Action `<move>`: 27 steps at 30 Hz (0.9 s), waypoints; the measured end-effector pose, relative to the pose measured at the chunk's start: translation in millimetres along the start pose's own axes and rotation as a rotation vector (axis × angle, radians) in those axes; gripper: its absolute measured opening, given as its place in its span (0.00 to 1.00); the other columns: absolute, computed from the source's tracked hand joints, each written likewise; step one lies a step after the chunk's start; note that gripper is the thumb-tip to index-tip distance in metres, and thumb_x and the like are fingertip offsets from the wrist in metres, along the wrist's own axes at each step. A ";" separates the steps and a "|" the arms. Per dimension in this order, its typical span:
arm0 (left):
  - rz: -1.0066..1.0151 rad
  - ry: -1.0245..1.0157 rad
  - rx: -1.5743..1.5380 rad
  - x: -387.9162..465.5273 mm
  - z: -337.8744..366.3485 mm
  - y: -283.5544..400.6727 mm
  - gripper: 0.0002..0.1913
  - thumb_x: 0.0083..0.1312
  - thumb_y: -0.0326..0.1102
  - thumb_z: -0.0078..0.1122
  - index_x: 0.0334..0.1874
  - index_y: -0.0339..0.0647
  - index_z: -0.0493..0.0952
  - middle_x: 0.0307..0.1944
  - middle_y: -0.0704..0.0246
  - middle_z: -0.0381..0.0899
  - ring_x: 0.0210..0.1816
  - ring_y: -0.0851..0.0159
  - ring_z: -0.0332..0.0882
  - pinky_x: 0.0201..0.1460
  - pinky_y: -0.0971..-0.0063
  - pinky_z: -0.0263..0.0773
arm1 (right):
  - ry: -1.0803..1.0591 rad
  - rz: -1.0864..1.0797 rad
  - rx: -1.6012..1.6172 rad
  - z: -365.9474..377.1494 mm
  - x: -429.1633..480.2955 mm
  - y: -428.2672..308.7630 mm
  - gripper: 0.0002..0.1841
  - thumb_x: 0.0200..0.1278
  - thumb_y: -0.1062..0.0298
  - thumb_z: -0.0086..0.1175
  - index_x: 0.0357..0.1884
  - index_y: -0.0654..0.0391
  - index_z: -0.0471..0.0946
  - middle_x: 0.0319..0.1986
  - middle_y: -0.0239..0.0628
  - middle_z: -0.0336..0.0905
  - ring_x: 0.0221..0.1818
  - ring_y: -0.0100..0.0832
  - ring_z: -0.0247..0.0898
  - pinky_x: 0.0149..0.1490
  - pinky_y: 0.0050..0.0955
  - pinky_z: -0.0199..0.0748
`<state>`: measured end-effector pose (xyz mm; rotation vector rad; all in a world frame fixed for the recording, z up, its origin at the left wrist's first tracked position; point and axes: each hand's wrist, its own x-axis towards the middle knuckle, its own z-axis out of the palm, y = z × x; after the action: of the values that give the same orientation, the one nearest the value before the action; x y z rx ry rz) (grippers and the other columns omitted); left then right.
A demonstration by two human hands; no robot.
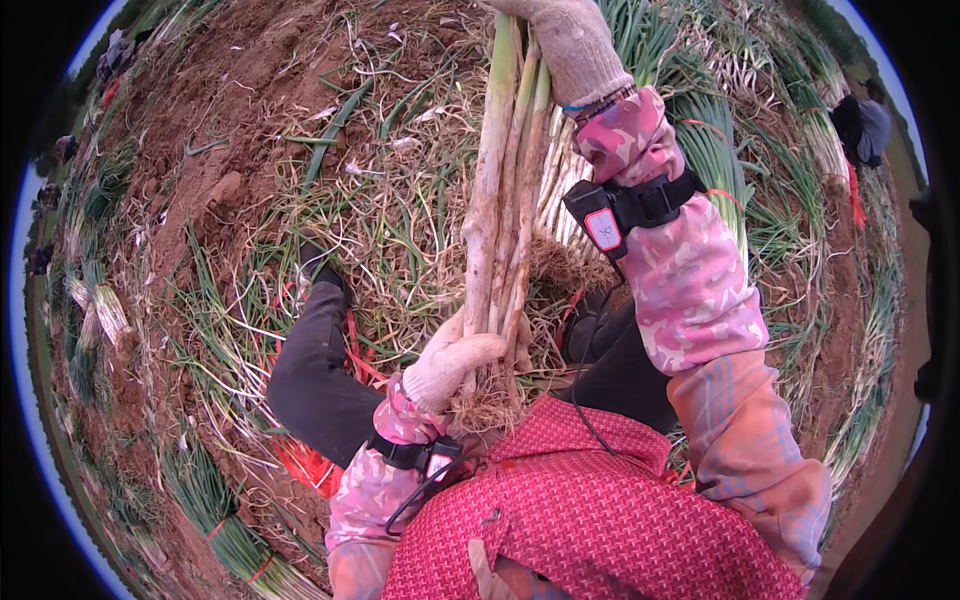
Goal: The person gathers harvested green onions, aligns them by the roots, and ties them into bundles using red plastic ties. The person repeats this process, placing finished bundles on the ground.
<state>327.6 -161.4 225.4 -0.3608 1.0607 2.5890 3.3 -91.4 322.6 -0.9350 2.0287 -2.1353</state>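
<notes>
Several long green onions (491,217) stand nearly upright in front of me, their pale stalks streaked with soil. My left hand (454,360), in a knitted glove, wraps the stalks low down, just above the tangled brown roots (487,412). At the top of the view my right hand (574,45), gloved too, is at the upper, greener part of the same stalks; its fingers are partly cut off by the picture's edge. Behind the stalks, to the right, lies a larger bundle of green onions (559,180) with its roots (574,266) towards me.
Red ties (307,465) lie by my left leg. Tied onion bundles (232,540) rest at lower left, others (105,300) farther left. Loose leaves and stems (405,247) cover the soil between my feet. A person (862,124) is at far right among more onions.
</notes>
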 end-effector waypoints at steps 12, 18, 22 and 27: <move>-0.255 0.303 -0.334 270.4 -36.6 -44.8 0.17 0.75 0.35 0.61 0.61 0.31 0.77 0.45 0.58 0.87 0.38 0.57 0.90 0.42 0.58 0.89 | 0.327 0.458 -1.411 -139.4 65.8 235.7 0.54 0.67 0.36 0.63 0.80 0.70 0.57 0.71 0.64 0.69 0.73 0.57 0.69 0.73 0.48 0.68; -0.175 0.382 -0.339 274.6 -40.1 -70.6 0.22 0.76 0.37 0.61 0.65 0.28 0.72 0.48 0.55 0.84 0.42 0.51 0.90 0.42 0.57 0.90 | 0.295 0.059 -1.533 -175.6 21.1 329.6 0.58 0.69 0.24 0.53 0.80 0.71 0.58 0.74 0.64 0.65 0.75 0.60 0.62 0.78 0.55 0.58; -0.232 0.393 -0.369 273.3 -40.0 -61.6 0.22 0.76 0.38 0.61 0.64 0.28 0.72 0.49 0.55 0.84 0.42 0.51 0.90 0.42 0.56 0.90 | 0.065 -0.345 -1.517 -170.5 -7.9 282.2 0.51 0.63 0.36 0.67 0.77 0.65 0.64 0.71 0.59 0.66 0.75 0.59 0.62 0.76 0.59 0.59; -0.224 0.413 -0.419 270.2 -35.5 -69.7 0.21 0.78 0.40 0.59 0.63 0.29 0.72 0.51 0.53 0.84 0.44 0.51 0.90 0.43 0.56 0.90 | -0.527 -0.163 -1.389 -145.7 -63.5 267.0 0.35 0.72 0.47 0.61 0.73 0.59 0.73 0.74 0.61 0.66 0.81 0.63 0.54 0.83 0.63 0.47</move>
<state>110.4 -86.9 62.9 -1.0859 0.5310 2.5707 -107.2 29.3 58.4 -1.4849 2.9169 -0.0712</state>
